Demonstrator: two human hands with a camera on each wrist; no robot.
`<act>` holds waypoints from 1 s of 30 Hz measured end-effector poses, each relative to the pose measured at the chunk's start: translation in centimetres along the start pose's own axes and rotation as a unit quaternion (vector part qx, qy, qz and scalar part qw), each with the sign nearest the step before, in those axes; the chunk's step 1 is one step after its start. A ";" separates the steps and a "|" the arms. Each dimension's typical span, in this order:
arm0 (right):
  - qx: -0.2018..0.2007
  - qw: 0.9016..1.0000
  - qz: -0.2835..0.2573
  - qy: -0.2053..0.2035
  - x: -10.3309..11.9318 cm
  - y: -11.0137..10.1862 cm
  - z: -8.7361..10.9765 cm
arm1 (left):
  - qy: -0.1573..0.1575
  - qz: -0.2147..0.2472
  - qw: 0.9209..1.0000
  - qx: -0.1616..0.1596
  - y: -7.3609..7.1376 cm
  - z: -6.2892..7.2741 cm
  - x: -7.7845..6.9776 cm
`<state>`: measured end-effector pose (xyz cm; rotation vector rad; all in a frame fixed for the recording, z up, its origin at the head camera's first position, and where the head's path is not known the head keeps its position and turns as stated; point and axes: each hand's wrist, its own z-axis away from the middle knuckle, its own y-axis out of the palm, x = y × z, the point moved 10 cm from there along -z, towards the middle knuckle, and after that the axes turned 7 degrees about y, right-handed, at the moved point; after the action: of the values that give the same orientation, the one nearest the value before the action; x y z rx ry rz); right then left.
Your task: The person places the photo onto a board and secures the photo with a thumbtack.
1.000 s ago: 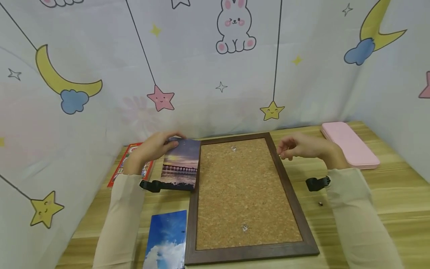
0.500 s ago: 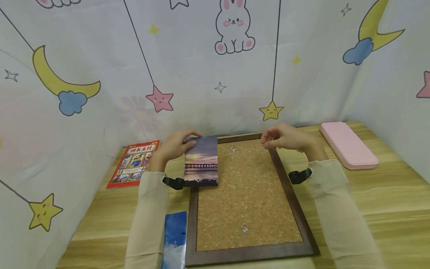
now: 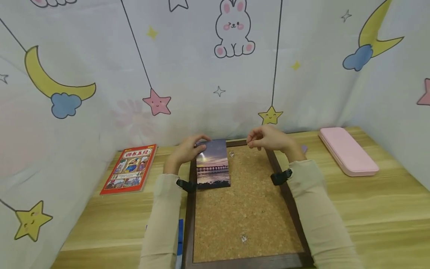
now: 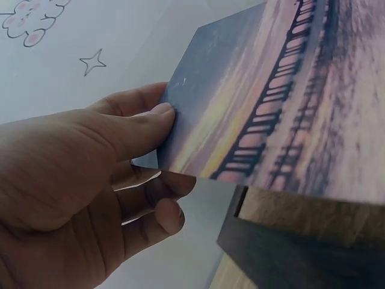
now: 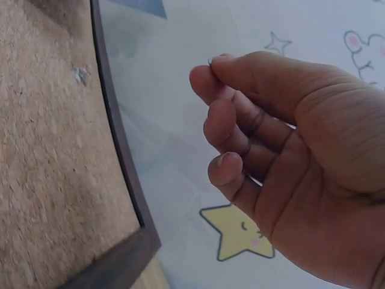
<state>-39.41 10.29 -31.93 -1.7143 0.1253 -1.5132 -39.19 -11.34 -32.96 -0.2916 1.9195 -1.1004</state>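
Observation:
My left hand (image 3: 189,150) pinches the upper left corner of a sunset pier photo (image 3: 213,164), thumb in front and fingers behind. The photo is over the upper left of a framed cork board (image 3: 252,209); in the left wrist view it looks raised off the frame. My right hand (image 3: 270,142) hovers above the board's top edge. Thumb and index finger pinch a tiny push pin, mostly hidden by the fingertips (image 5: 207,81). Two clear push pins stand in the cork, one near the top (image 3: 231,154) and another near the bottom (image 3: 244,238).
A red illustrated book (image 3: 129,169) lies at the left. The pink case (image 3: 348,151) is at the back right. Under the left forearm, a blue sky photo (image 3: 180,239) is partly hidden. A patterned curtain (image 3: 188,74) hangs behind the table.
My left hand has carried the pier photo rightward, from beside the board to over its upper left. My right hand has moved left, from outside the frame to above its top edge.

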 end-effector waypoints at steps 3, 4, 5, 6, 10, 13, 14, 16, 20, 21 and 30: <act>-0.011 1.000 -0.002 0.014 -0.3 0.1 -0.7 | 0.002 0.000 1.000 0.005 0.5 -0.4 0.4; -0.014 1.000 -0.004 0.016 -0.3 0.1 -0.9 | 0.002 -0.002 1.000 0.007 0.7 -0.6 0.5; -0.016 1.000 -0.008 0.017 -0.4 0.3 -1.2 | 0.001 -0.003 1.000 0.010 0.8 -0.8 0.6; -0.015 1.000 -0.012 0.017 -0.4 0.4 -1.5 | -0.004 -0.004 1.000 0.014 1.0 -1.0 0.7; -0.012 1.000 -0.023 0.008 -0.6 1.1 -2.7 | -0.010 -0.012 1.000 0.022 1.7 -1.9 0.7; -0.014 1.000 -0.019 0.002 -0.7 1.5 -3.6 | -0.005 -0.027 0.999 0.023 2.2 -2.4 0.6; -0.015 1.000 -0.018 0.003 -0.8 1.6 -3.9 | -0.004 -0.031 0.999 0.025 2.5 -2.6 0.6; -0.017 1.000 -0.018 0.007 -1.0 1.8 -4.3 | -0.008 -0.038 0.999 0.031 2.9 -2.7 0.8; -0.019 1.000 -0.020 0.014 -1.2 2.4 -4.9 | -0.030 -0.041 0.998 0.038 3.8 -2.8 1.4; -0.018 1.000 -0.022 0.013 -1.3 2.5 -5.1 | -0.036 -0.042 0.998 0.038 3.9 -2.9 1.5; -0.026 0.998 -0.029 0.051 -2.5 2.8 -5.8 | -0.069 0.007 0.995 0.065 5.6 -3.6 2.2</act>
<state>-43.89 6.89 -35.98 -1.6939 0.1700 -1.6551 -42.15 -7.22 -37.81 -0.2749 1.7184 -1.1603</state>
